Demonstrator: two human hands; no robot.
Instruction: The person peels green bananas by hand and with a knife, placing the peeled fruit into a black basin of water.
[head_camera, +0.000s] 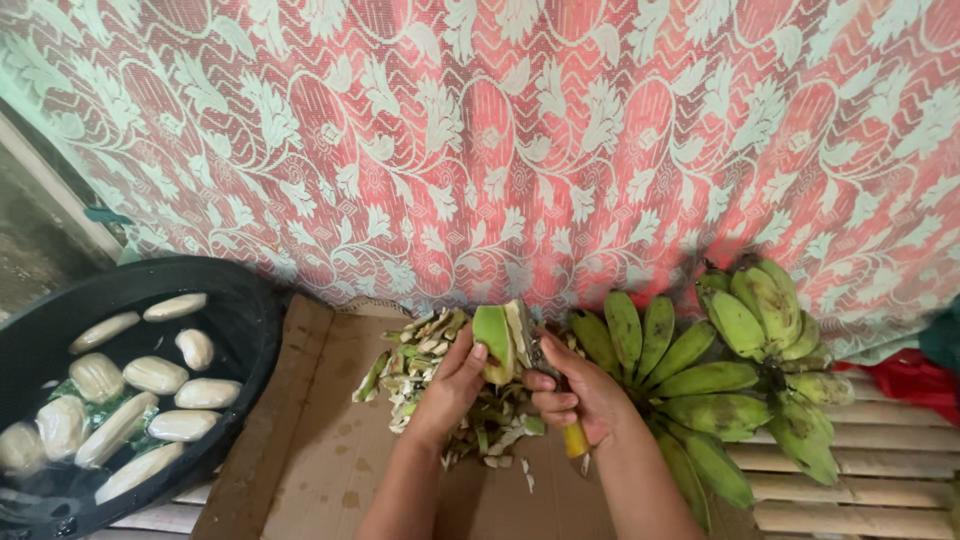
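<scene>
Banana (493, 340) at frame centre, long axis near vertical, tip up. Left hand (447, 388) fingers wrap it; right hand (580, 398) grips knife (556, 400), blade against peel.

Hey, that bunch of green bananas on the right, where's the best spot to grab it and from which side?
Probably by the dark stalk where the bananas join, coming from above and the right. The fruits fan out leftward and downward from it, so one grip there should lift the whole bunch. The left side is crowded: the right hand with the knife sits against the fruit tips.
</scene>
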